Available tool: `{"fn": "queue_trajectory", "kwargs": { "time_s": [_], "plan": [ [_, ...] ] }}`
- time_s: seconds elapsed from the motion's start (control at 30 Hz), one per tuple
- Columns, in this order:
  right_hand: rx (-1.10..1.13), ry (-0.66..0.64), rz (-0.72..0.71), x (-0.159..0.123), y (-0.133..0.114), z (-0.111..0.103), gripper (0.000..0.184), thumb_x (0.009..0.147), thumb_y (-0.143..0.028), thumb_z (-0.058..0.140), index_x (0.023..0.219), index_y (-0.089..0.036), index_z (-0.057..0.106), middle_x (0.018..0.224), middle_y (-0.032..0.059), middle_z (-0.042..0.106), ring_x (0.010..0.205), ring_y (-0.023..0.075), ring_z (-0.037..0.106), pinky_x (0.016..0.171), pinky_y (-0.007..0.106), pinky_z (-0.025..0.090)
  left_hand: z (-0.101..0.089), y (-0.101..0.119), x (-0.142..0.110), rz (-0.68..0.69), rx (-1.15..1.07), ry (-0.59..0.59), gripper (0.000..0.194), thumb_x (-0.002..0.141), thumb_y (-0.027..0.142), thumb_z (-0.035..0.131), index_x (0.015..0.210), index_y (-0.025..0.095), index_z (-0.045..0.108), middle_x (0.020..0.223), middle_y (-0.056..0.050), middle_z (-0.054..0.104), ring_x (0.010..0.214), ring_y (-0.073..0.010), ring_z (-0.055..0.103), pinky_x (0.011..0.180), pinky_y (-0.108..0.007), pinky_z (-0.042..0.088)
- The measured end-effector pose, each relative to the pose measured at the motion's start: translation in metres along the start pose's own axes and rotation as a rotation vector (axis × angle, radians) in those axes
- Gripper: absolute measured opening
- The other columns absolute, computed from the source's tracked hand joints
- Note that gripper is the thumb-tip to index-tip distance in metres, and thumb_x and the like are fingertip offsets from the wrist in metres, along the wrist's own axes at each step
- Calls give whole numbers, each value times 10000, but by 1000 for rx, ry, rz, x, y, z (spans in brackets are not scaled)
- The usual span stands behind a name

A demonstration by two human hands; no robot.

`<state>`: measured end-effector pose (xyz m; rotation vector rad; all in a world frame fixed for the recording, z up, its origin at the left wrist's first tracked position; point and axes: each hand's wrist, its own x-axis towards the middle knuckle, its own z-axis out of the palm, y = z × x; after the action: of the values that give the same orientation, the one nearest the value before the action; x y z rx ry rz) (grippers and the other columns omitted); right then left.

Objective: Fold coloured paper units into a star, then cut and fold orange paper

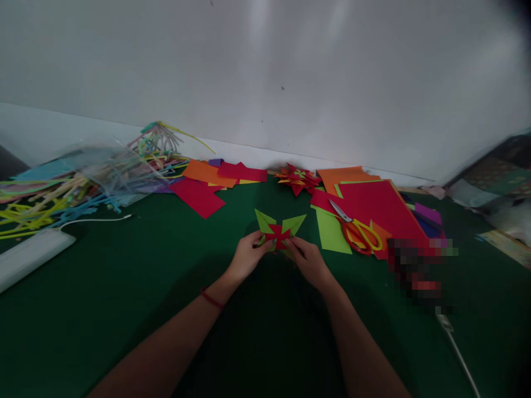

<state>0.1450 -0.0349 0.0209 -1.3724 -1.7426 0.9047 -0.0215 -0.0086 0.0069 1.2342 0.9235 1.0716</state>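
Observation:
A folded paper flower (279,234), green with pointed petals and a red centre, is held up over the dark green tabletop. My left hand (250,252) pinches its left side, thumb on the red part. On the opposite side my right hand (307,257) grips it the same way, fingers closed at the lower edge. The fingers cover the flower's lower petals in part. Beyond it, against the wall, lies a larger red and orange paper flower (297,178) with a small green centre.
Scissors (360,232) with orange and yellow handles rest on red and green paper sheets (379,210) at the right. Cut red and orange paper (203,196) lies left of centre. Pipe cleaners (83,193), a plastic bag and a white corded device (35,254) occupy the left.

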Motion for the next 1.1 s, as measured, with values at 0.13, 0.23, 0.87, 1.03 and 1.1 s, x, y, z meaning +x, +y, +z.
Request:
{"fn": "queue_trajectory", "kwargs": {
  "time_s": [0.13, 0.23, 0.87, 1.03, 1.1],
  "plan": [
    [176, -25, 49, 0, 0, 2, 292, 852, -406, 436, 1050, -218, 541, 850, 22, 626, 677, 140, 604, 484, 226, 464, -2, -1, 1, -18, -37, 27, 264, 742, 323, 611, 931, 138, 613, 885, -75, 674, 781, -211, 635, 714, -331, 487],
    [338, -17, 103, 2, 2, 4, 515, 799, -383, 532, 1265, -251, 360, 985, 43, 631, 729, 163, 633, 477, 239, 491, -3, 2, 1, 20, -8, 52, 256, 747, 318, 610, 932, 141, 623, 938, -85, 670, 864, -227, 620, 773, -346, 466],
    [-62, 135, -330, -1, -7, -4, 399, 751, -49, 474, 1015, -299, 639, 1114, 10, 611, 1066, 201, 519, 902, 406, 431, 1, 6, -1, -265, -485, -100, 447, 764, 486, 555, 1009, 115, 600, 955, -132, 664, 880, -249, 631, 761, -360, 498],
    [-83, 7, -327, -4, -16, -13, 539, 718, -18, 457, 1175, -294, 529, 1266, 14, 505, 1197, 219, 412, 982, 451, 346, -4, 2, 0, -197, -298, 87, 427, 684, 327, 687, 1043, 118, 592, 1061, -131, 640, 922, -250, 620, 836, -392, 462],
    [-78, 19, -309, -5, -18, -18, 488, 764, -60, 465, 1189, -294, 515, 1295, 22, 473, 1218, 220, 388, 993, 451, 332, -5, 2, 1, -184, -229, 111, 429, 685, 336, 682, 1044, 119, 593, 1072, -134, 636, 923, -254, 619, 837, -400, 459]
  ]
}}
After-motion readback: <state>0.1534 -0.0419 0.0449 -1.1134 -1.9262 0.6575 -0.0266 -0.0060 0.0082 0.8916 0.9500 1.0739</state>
